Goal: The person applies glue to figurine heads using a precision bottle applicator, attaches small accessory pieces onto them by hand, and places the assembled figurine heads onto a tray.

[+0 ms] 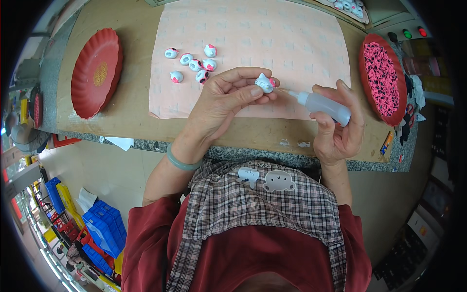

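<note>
Between the fingers and thumb of my left hand (221,97) is a small white cat-head figure (263,83) with a pink bow on one side. My right hand (335,141) grips a translucent squeeze bottle (328,109) with a thin nozzle. The bottle lies tilted, its nozzle pointing left, close to the bow side of the figure. Whether the tip touches the figure I cannot tell. Past my left hand, several similar white cat heads (195,65) with pink bows lie loosely grouped on a pale pink patterned sheet (282,44).
An upright-rimmed red scalloped dish (111,51) sits at the left. At the right, a red dish (401,90) holds many small pink-and-black pieces (382,78). An orange-and-blue tube (386,142) lies near the table's right front corner. White figures fill a tray (357,15) at the far right.
</note>
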Tool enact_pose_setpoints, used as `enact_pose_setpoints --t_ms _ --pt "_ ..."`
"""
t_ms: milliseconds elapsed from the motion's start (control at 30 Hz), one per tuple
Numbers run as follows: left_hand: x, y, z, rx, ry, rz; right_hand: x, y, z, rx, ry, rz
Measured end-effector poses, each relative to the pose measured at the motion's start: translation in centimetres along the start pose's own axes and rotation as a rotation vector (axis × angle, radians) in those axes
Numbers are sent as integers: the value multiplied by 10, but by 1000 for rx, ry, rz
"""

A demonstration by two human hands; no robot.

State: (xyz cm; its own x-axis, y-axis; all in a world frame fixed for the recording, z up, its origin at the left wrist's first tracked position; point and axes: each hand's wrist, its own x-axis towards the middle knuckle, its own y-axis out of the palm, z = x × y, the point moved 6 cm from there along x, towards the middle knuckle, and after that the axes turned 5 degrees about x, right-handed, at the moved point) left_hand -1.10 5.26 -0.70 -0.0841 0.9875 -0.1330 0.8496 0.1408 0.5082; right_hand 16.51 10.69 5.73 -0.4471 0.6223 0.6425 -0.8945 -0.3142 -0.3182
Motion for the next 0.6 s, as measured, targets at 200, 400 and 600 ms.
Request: enact_pose_setpoints --t_ms 200,400,600 --pt "-1 -1 5 -155 -78 15 -1 -2 -1 36 0 -21" --pt "0 -1 5 -197 -94 21 -2 -3 -1 29 4 -21" --pt "1 -2 3 -208 -87 -2 1 -1 1 -41 -81 3"
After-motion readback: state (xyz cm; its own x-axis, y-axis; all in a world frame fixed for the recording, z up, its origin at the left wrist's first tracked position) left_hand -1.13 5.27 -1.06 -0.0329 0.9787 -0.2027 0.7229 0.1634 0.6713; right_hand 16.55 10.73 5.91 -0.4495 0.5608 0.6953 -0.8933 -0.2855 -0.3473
